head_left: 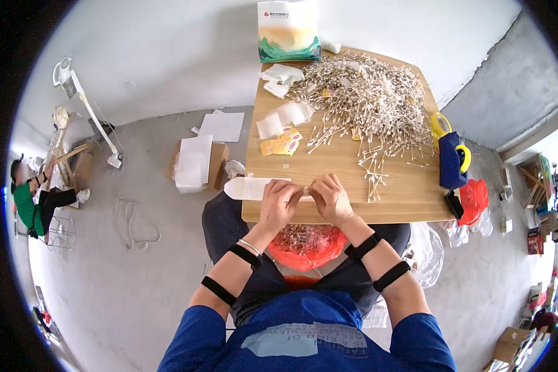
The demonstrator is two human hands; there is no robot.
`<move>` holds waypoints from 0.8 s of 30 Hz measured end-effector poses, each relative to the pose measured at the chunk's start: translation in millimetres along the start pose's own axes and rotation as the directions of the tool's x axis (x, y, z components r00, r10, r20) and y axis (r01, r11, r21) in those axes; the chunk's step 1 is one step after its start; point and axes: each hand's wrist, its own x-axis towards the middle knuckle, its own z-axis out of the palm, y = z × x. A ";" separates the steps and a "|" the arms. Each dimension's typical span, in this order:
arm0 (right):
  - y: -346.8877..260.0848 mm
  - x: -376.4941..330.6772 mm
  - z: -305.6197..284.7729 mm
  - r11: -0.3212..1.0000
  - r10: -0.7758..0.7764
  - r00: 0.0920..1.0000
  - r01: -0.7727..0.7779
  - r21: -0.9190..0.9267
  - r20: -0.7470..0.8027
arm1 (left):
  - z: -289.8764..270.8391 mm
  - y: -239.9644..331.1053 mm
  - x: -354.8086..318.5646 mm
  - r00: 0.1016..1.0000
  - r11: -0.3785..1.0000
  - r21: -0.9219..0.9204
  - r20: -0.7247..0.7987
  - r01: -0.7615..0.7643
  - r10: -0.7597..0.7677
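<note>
Both hands meet at the near edge of the wooden table (328,167). My left hand (279,203) is closed, thumb and fingers pinched together. Close beside it, my right hand (332,197) pinches in the same way. Something small and pale shows between the fingertips, too small to name. A flat white paper strip with a pointed end (251,188) lies on the table, partly hidden by my left hand. Beyond the hands spreads a large heap of loose cotton swabs (378,99). Small yellow cards (281,144) and clear plastic bags (285,119) lie left of the heap.
A paper bag (288,34) stands at the far table edge. A blue holder (451,161) with yellow handles hangs by the right edge. Below the table, between my legs, is a red plastic bag (308,247). A cardboard box (216,164) stands left. Another person (34,198) sits far left.
</note>
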 end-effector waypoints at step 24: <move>-58.0 -23.3 -51.6 -0.577 0.174 0.667 -0.528 0.624 0.725 | -53.3 101.1 16.0 0.955 0.868 -0.494 0.229 -0.054 0.189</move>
